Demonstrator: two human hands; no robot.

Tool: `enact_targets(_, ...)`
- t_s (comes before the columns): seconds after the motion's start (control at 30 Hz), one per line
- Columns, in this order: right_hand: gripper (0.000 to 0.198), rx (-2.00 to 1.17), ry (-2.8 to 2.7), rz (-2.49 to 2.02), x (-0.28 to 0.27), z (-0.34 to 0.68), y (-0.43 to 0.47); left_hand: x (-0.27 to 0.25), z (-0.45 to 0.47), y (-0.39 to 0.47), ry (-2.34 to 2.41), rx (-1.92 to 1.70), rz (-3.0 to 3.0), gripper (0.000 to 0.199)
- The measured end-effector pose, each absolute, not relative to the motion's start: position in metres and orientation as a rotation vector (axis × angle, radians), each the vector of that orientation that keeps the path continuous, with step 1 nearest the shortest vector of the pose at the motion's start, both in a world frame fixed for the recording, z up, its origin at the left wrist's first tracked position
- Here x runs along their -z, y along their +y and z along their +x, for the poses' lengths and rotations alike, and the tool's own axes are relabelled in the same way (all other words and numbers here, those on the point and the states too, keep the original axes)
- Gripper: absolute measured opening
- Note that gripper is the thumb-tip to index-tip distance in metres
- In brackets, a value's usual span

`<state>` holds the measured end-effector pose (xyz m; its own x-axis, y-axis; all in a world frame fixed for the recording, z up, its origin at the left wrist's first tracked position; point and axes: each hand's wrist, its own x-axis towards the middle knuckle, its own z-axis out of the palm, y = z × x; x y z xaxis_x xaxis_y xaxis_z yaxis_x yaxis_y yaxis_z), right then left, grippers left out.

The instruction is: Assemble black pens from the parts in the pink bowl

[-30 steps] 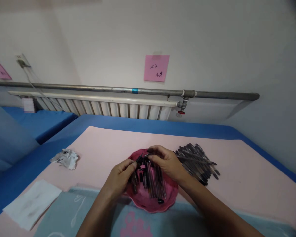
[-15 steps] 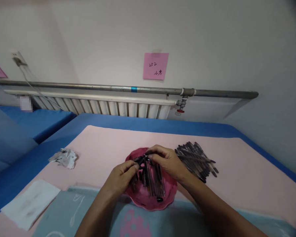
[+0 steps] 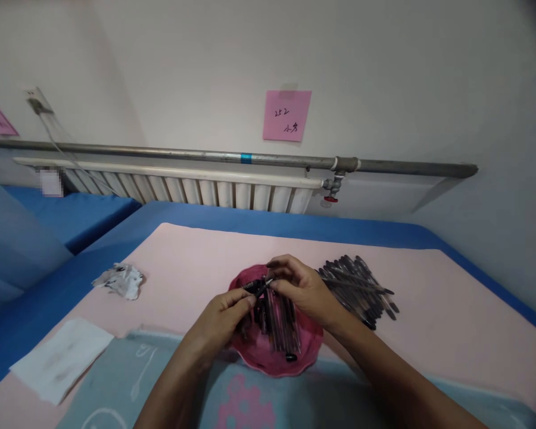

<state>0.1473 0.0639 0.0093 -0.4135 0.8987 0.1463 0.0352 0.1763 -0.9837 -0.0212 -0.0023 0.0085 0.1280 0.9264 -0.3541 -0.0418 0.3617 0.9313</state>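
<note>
Pen part [image 3: 258, 287] pinched between left hand [image 3: 221, 319] and right hand [image 3: 301, 289], above pink dish [image 3: 306, 351] of pen pieces

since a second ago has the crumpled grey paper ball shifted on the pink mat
No. The crumpled grey paper ball sits at the same spot near the pink mat's left edge; only the camera shifted.

hands: closer together | pen part [image 3: 258, 287]: lifted, now level over dish [image 3: 310, 351]

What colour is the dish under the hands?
Dark pink, or magenta; the dish shows in the head view.
</note>
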Motion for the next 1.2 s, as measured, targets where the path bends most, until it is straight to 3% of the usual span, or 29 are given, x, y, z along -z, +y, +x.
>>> enact_targets(0.5,0.023,-1.469,-1.668,-0.829,-0.02,0.152,0.061,-0.011,-0.02,-0.004,1.137,-0.817,0.837,0.036)
enact_targets(0.87,0.025,-1.933,-1.095,-0.839,-0.015,0.139,0.055,-0.012,-0.022,-0.003,1.131,-0.911,0.817,0.037)
enact_targets(1.2,0.02,-1.846,-1.007,-0.889,-0.007,0.132,0.051,-0.011,-0.016,-0.003,1.168,-0.931,0.794,0.039)
